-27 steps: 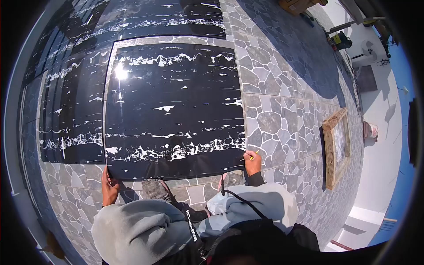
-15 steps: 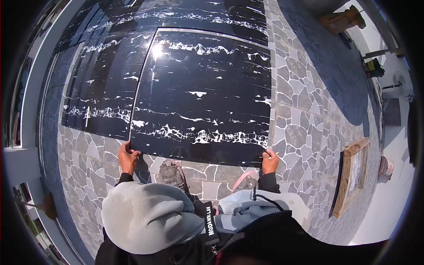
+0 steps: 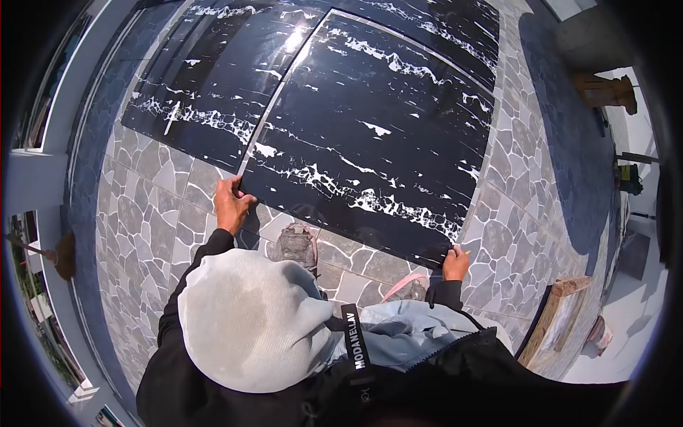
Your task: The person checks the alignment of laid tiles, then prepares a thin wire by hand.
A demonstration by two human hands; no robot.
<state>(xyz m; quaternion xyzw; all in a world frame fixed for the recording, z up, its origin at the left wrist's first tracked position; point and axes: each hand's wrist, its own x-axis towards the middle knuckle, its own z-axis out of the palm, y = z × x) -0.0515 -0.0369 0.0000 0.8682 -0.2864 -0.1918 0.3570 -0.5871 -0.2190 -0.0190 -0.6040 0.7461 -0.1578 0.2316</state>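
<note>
A large glossy black tile point(image 3: 356, 142) with white veining lies in front of me over the stone-patterned floor. My left hand point(image 3: 232, 203) pinches its near left corner, beside the narrow gap to a neighbouring black tile point(image 3: 206, 78). At the near right corner, my right hand point(image 3: 456, 263) grips the tile's edge with the fingers closed. Whether the near edge is raised off the floor I cannot tell. Sunlight glares on the tiles near the top.
Grey stone-patterned flooring point(image 3: 512, 220) runs along the right. A wood-framed panel point(image 3: 558, 320) stands at the lower right, a cardboard box point(image 3: 605, 92) at the upper right. My shoes point(image 3: 297, 245) are just below the near edge. A broom point(image 3: 62, 256) is at the left.
The view has turned, so the tiles appear tilted clockwise and further right. Both hands still hold the same two corners; the left now appears higher in view and the right slightly lower.
</note>
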